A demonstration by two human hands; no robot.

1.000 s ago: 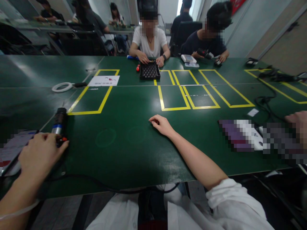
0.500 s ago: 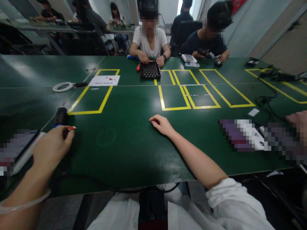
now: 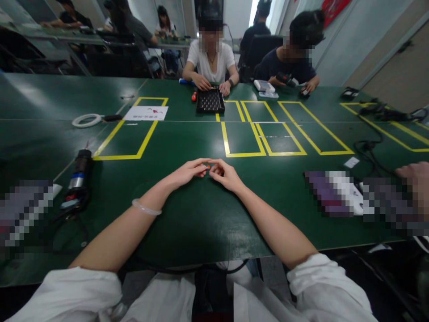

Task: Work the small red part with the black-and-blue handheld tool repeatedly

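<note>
My left hand [image 3: 190,172] reaches in to the middle of the green table, a clear band on its wrist. It pinches a small red-orange piece [image 3: 208,167], too small to name, mostly covered by the fingers. Opposite it is my right hand [image 3: 228,174], its fingers curled together; what they hold, if anything, is hidden. The fingertips of both hands meet or nearly meet around the piece. To the left, a black electric screwdriver [image 3: 77,176] with a blue-and-silver band lies on the table, its bit pointing away from me.
Yellow tape outlines [image 3: 246,154] mark the green table [image 3: 187,232]. A white paper sheet [image 3: 146,113] and a white cable coil [image 3: 86,120] lie at left. Across from me, a person in white handles a black tray [image 3: 210,110]. A blurred phone-like object [image 3: 328,192] lies at right.
My left hand has moved right, from beside the screwdriver to my right hand, carrying the small red-orange piece. The screwdriver is now uncovered. My right hand has stayed almost in place.
</note>
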